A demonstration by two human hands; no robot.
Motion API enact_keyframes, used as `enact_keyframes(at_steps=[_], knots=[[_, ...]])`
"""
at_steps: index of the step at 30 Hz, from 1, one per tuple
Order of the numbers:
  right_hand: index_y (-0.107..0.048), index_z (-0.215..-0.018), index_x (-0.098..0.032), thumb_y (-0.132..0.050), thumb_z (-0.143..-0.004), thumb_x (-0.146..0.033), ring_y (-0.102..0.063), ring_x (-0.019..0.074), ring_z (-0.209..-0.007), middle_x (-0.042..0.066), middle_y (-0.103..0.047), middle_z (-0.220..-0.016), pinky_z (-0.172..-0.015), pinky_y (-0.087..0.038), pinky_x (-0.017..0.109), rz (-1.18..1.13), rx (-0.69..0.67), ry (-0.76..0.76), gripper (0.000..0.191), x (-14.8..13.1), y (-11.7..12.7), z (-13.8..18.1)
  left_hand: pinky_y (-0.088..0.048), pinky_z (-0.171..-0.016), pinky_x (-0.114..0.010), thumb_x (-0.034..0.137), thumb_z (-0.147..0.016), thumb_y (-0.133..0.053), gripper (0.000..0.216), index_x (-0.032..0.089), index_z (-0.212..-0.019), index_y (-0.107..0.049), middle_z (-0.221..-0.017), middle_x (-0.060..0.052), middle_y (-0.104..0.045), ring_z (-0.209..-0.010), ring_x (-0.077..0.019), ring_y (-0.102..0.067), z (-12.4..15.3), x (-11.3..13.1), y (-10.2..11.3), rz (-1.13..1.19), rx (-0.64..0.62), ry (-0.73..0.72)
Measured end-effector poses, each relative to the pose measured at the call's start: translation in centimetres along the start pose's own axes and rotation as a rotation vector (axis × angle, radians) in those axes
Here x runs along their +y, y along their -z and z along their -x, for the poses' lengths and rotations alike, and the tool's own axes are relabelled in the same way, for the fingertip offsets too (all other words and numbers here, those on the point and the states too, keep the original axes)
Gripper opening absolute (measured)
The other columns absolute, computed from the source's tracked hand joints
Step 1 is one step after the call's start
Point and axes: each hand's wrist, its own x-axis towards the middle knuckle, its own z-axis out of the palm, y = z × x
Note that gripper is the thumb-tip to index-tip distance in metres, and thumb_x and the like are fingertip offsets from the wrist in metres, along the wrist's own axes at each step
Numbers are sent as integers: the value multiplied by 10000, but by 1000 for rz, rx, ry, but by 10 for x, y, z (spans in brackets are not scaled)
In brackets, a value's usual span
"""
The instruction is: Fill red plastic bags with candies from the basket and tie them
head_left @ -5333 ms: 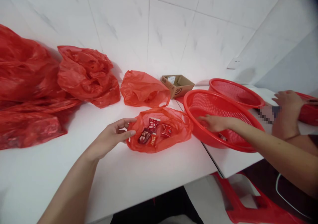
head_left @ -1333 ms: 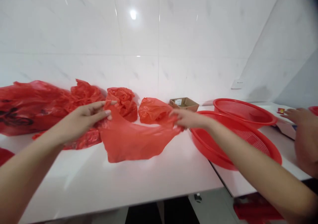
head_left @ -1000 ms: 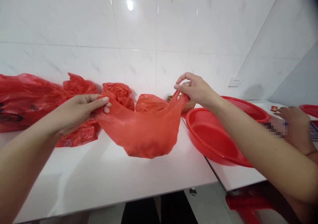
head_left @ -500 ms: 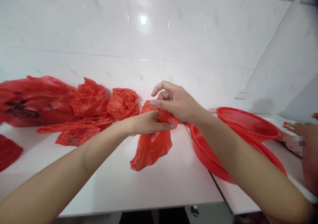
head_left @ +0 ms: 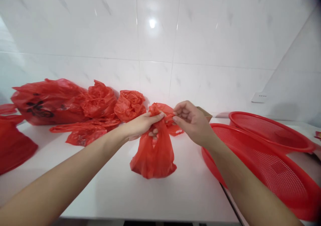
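Observation:
A red plastic bag (head_left: 156,155) hangs in front of me over the white table, its lower part spread out and its neck bunched. My left hand (head_left: 144,124) is closed around that neck, thumb on top and fingertips showing below. To its right, my right hand (head_left: 192,120) pinches a loose end of the same bag between thumb and fingers. Some of the bag's plastic sticks out behind, between the two hands. Whether anything is inside the bag cannot be seen.
Against the tiled wall at left lie a large red bag (head_left: 55,102), crumpled red bags (head_left: 129,105) and a flatter one (head_left: 85,134). Another red bag (head_left: 15,145) is at the left edge. Two red mesh baskets (head_left: 265,165) stand right, with a brown box (head_left: 205,112) behind.
My right hand has moved right and down, away from my left hand, drawing out a bag end. The bag now hangs fuller and straighter. The view has shifted left.

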Motion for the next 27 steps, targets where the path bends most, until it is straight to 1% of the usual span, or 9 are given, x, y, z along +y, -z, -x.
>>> enact_keyframes(at_steps=[2, 5, 8, 10, 13, 17, 19, 23, 27], knots=[[-529, -949, -210, -621, -866, -254, -612, 118, -790, 11, -593, -881, -714, -534, 270, -59, -52, 8, 132, -11, 0, 8, -433, -537, -251, 466, -927, -509, 307, 184, -955, -630, -602, 12, -562, -479, -90, -431, 2, 2, 2, 5, -16, -78], [-559, -946, -218, -616, -884, -306, -634, 133, -787, 9, -618, -828, -721, -546, 284, -141, -144, 2, 122, -11, -2, 12, -429, -568, -239, 389, -900, -570, 247, 171, -874, -684, -752, -30, -655, -582, -103, -514, 7, 7, 5, -172, -58, -137], [-581, -998, -222, -545, -927, -346, -640, 148, -932, 29, -667, -930, -869, -523, 322, -160, 50, -19, 148, 13, -11, 5, -457, -615, -249, 355, -852, -629, 200, 202, -915, -741, -783, -18, -667, -651, -128, -561, 10, 6, 7, -465, -80, -111], [-583, -1086, -219, -488, -949, -375, -634, 158, -992, 44, -681, -1020, -934, -497, 353, -162, 62, -123, 228, 35, -21, 0, -463, -607, -255, 327, -846, -618, 200, 228, -962, -748, -822, -18, -688, -668, -142, -589, 9, 1, 6, -634, -61, -110], [-606, -1144, -207, -479, -941, -403, -606, 187, -1093, 65, -664, -1157, -1007, -449, 385, -195, -7, -243, 309, 62, -35, -2, -475, -630, -251, 201, -820, -587, 148, 216, -899, -711, -880, -11, -709, -742, -156, -627, 2, -13, 1, -791, 81, -199], [-601, -1261, -269, -573, -900, -408, -528, 198, -1237, 36, -601, -1310, -1064, -398, 356, -382, -51, -282, 388, 75, -35, 6, -470, -630, -250, 65, -769, -520, 217, 206, -907, -609, -920, -8, -671, -785, -158, -626, -3, -33, -6, -1034, 332, -413], [-594, -1290, -296, -604, -888, -405, -562, 195, -1180, 26, -625, -1266, -1029, -422, 355, -474, -147, -319, 418, 76, -29, 11, -460, -608, -252, 19, -737, -476, 336, 216, -984, -591, -1017, -31, -626, -813, -165, -618, -3, -42, -8, -1187, 368, -512], [-629, -1243, -278, -615, -886, -417, -609, 144, -856, 12, -679, -972, -849, -476, 319, -495, -310, -427, 383, 78, -22, 19, -473, -611, -245, 5, -734, -454, 415, 227, -1063, -573, -1068, -52, -586, -872, -174, -622, -3, -56, -8, -1287, 332, -606], [-646, -1076, -220, -634, -862, -446, -554, 117, -714, -11, -617, -794, -721, -457, 276, -458, -265, -451, 311, 76, -25, 23, -501, -678, -254, 83, -851, -452, 341, 224, -1130, -589, -1086, -62, -630, -895, -165, -631, -3, -59, -6, -1173, 323, -632]])
